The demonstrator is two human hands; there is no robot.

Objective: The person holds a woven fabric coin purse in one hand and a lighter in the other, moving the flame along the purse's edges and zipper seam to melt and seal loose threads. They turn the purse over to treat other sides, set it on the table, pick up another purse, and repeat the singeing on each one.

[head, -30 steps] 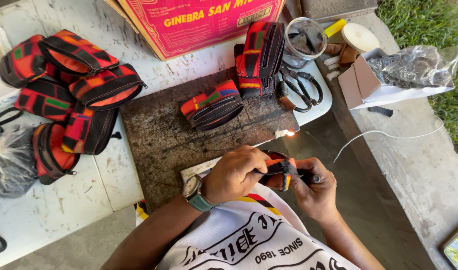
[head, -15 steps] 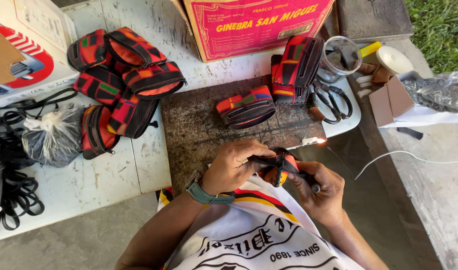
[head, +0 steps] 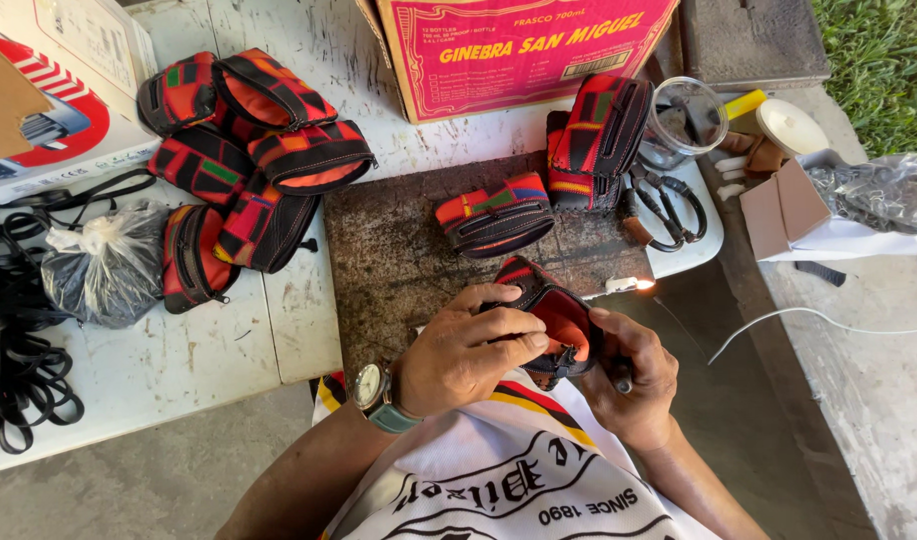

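Both of my hands hold one small woven pouch, red and black with an orange lining, its mouth open toward me. My left hand, with a wristwatch, grips the pouch's left side, fingers across its zipper edge. My right hand cups its right side and also holds a small dark tool whose kind I cannot tell. Just beyond the pouch a small flame burns at the edge of a dark stone slab. A finished striped pouch lies on that slab.
A pile of several similar pouches sits at the left on the white table. Another pouch, scissors and a clear cup lie at the right. Behind stand a pink carton, a grey plastic bag and black straps.
The view has shifted, so the table's left side shows more. The pouch in my hands has turned and now shows its orange lining; my hands have stayed close to the flame.
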